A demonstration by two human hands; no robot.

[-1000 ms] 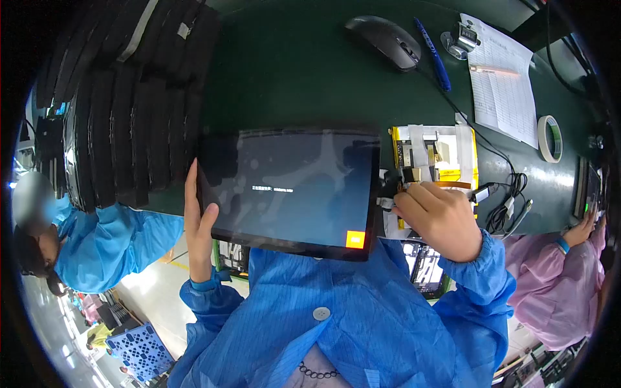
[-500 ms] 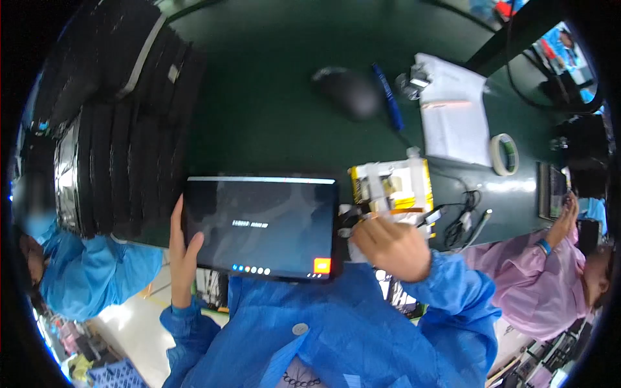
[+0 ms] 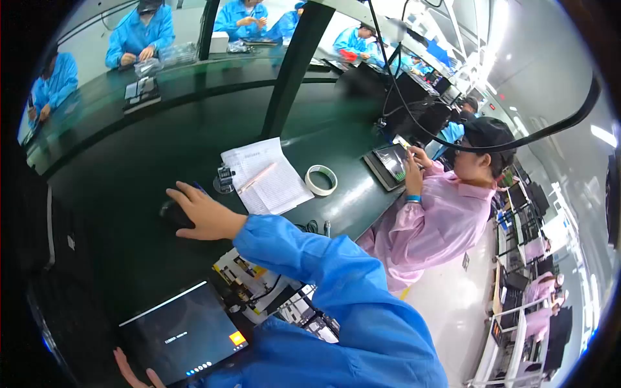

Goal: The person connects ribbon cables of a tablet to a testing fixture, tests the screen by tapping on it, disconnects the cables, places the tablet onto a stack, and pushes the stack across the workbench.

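A black tablet (image 3: 174, 330) with its screen lit lies tilted at the lower left, showing a row of icons and an orange square. My left hand (image 3: 132, 374) is at its lower left edge, gripping it with the thumb over the border; the rest of the hand is cut off by the frame. My right hand (image 3: 208, 215) reaches over the table, fingers spread at a black computer mouse (image 3: 172, 215). A blue pen (image 3: 200, 187) is partly hidden behind these fingers. Under my right forearm lies a yellow-and-white packet (image 3: 242, 271) with cables.
Printed sheets (image 3: 268, 178), a small clear-and-metal object (image 3: 224, 180) and a tape roll (image 3: 321, 180) lie beyond my right arm. A dark green post (image 3: 291, 77) rises behind. At the right, a person in pink (image 3: 433, 220) handles a tablet (image 3: 391, 161). Black stacked items (image 3: 65, 258) stand at left.
My right hand has left the cable at the tablet's right side and moved out to the mouse. The view has turned up and to the right. My left hand stays at the tablet.
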